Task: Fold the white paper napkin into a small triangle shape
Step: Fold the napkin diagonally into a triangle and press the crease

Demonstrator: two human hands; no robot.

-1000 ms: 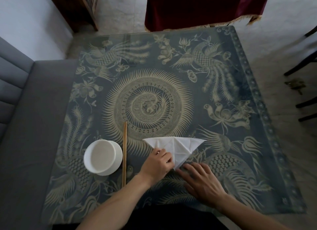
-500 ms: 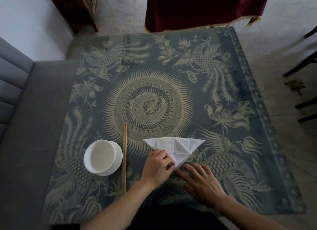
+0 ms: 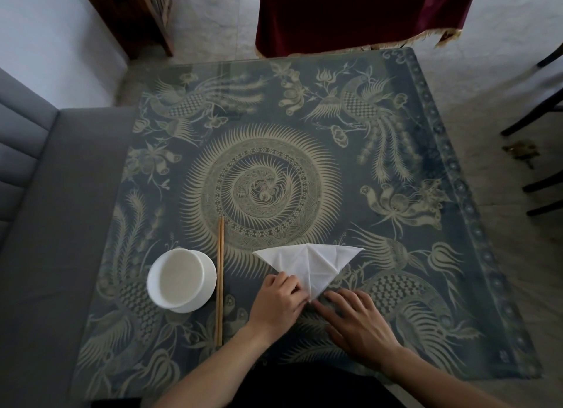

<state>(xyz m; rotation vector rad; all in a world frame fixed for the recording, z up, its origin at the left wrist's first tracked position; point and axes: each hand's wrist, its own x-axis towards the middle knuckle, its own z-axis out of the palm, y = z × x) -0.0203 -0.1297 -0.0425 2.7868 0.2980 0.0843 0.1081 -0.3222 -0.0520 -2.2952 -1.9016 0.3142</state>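
Napkin fold pinned at its near tip

On the patterned tablecloth point(image 3: 396, 170) the white paper napkin point(image 3: 307, 264) lies as a triangle; my left hand point(image 3: 278, 301), fingers curled, presses its near-left edge while my right hand point(image 3: 356, 319), fingers spread flat, steadies the tip for creasing.

No readable text, label, brand or number anywhere; tablecloth point(image 3: 304, 109) carries only bird and flower ornament

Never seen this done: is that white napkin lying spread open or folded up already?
Folded. The napkin lies flat as a downward-pointing triangle with crease lines and overlapping flaps; the left hand and right hand meet at its near tip.
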